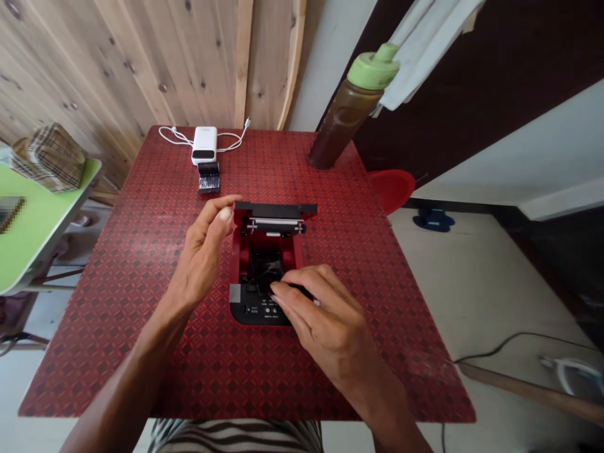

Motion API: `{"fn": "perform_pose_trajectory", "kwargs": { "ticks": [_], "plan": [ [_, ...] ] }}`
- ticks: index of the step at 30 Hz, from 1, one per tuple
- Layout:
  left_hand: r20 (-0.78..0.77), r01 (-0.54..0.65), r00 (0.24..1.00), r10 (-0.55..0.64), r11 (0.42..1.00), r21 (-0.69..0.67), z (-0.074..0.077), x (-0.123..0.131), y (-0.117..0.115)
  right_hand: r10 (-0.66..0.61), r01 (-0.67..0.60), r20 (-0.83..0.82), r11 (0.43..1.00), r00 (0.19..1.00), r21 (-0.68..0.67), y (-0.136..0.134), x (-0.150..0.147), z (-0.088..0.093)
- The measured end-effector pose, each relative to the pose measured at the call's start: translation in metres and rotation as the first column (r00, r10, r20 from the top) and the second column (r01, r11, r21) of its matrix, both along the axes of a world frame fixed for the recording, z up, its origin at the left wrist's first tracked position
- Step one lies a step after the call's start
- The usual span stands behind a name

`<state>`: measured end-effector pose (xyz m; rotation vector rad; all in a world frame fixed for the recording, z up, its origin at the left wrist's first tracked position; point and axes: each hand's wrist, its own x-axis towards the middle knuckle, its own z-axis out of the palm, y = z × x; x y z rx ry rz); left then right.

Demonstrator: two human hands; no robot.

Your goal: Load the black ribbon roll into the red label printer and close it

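A small red and black printer (250, 313), which looks like a receipt or label printer, sits on the table with its lid (278, 209) raised. At the lid's left corner, my left hand (201, 264) grips the edge between thumb and fingers. Inside the red compartment lies a shiny black roll or film (265, 264). My right hand (330, 314) is over the front right of the printer, thumb and fingertips pinched at the front edge of the black film. The fingers partly hide what they pinch. A grey patch (234, 293) marks the printer's front left corner.
The red patterned table (141, 264) holds a white power bank (204, 145) with a white cable, a small crumpled black piece (209, 178) and a tall brown bottle (346, 116) with a green cap. A red stool (391, 189) stands beyond the right edge; a green table (42, 233) is at left.
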<state>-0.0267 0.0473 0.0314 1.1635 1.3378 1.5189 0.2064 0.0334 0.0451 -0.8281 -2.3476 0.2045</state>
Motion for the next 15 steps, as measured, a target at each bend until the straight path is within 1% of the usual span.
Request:
{"fn": "perform_pose_trajectory", "kwargs": {
  "ticks": [3, 5, 7, 9, 11, 13, 15],
  "plan": [
    [-0.013, -0.049, 0.999, 0.049, 0.999, -0.002, -0.001, 0.004, -0.013, -0.032, 0.031, 0.011, 0.996, 0.999, 0.088, -0.009, -0.001, -0.004],
    [-0.046, -0.069, 0.997, 0.066, 0.996, -0.055, -0.001, 0.007, -0.026, -0.05, 0.047, 0.01, 0.985, 0.999, 0.168, -0.015, -0.001, -0.007],
    [-0.026, -0.057, 0.998, 0.054, 0.991, -0.122, -0.003, 0.012, -0.04, -0.067, 0.062, 0.014, 0.971, 0.998, 0.233, -0.02, -0.001, -0.01],
    [0.031, -0.035, 0.999, 0.041, 0.984, -0.174, -0.008, 0.018, -0.05, -0.096, 0.089, 0.013, 0.959, 0.995, 0.271, -0.024, -0.001, -0.012],
    [0.088, -0.026, 0.995, 0.047, 0.974, -0.226, -0.015, 0.023, -0.057, -0.129, 0.123, 0.007, 0.957, 0.992, 0.264, -0.024, 0.0, -0.013],
    [0.151, -0.007, 0.987, 0.052, 0.96, -0.281, -0.022, 0.026, -0.062, -0.13, 0.128, -0.004, 0.971, 0.992, 0.201, -0.023, -0.001, -0.014],
    [0.219, 0.033, 0.975, 0.038, 0.949, -0.312, -0.026, 0.029, -0.064, -0.1, 0.102, -0.02, 0.987, 0.995, 0.127, -0.021, -0.001, -0.015]
  ]
}}
